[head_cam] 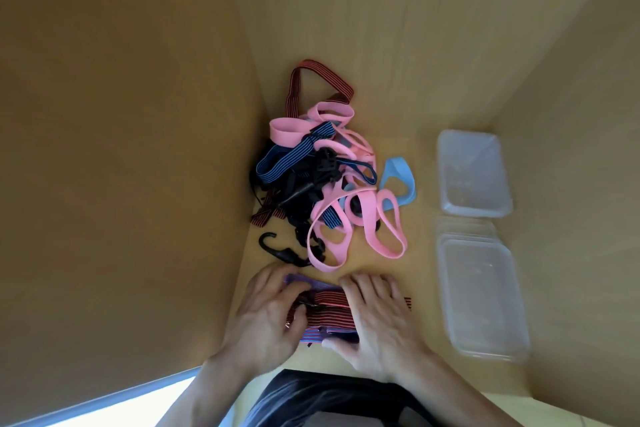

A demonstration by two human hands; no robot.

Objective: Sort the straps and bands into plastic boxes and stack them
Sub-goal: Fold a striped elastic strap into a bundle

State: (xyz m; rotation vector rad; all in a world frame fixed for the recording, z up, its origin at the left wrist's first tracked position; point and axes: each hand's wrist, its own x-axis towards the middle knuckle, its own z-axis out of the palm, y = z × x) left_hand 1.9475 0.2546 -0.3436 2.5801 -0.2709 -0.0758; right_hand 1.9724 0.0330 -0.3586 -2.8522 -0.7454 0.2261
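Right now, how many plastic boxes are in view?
2 for certain, both right of the pile: far box at the back, near box just before it. The near box shows layered rims, so more may be nested there.

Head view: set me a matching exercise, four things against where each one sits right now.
1 light blue band; 2 black hook; 3 plastic boxes; 4 folded striped straps.
a under the left hand and right hand; b far right, by the wall; c pile's right edge; d pile's near-left edge.
Pairs: 1-c; 2-d; 3-b; 4-a.
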